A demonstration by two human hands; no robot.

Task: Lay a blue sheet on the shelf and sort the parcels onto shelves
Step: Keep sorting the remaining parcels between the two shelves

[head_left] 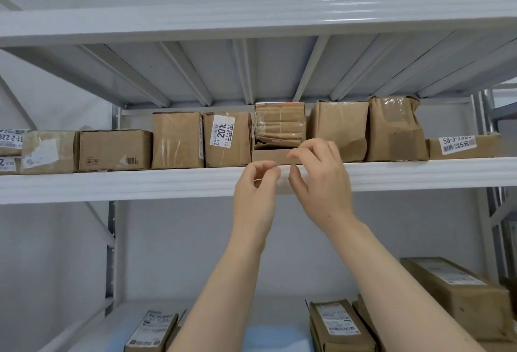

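Nearest, at 6 o'clock, the pale blue sheet lies flat on the lowest white metal shelf, so that step looks done. A brown cardboard parcel with a white label flanks it at 7 o'clock and another labelled brown parcel at 5 o'clock, labels turned outward, probably for reading.

Higher, two bare forearms reach the front lip of the middle white shelf; the left hand and right hand hover close together, fingers curled, each thumb near its forefinger as if pinching something small; whether either holds anything I cannot tell.

Just past the right fingertips a low flat brown carton sits at the front edge with a crumpled tape-wrapped brown parcel stacked on it, likely to save width; a tall brown box with a white printed label stands touching at their 9 o'clock; the row runs side by side from 9 to 3 o'clock, packed tight so each face shows.

Farthest, at 12 o'clock, is the ribbed grey underside of the top shelf.
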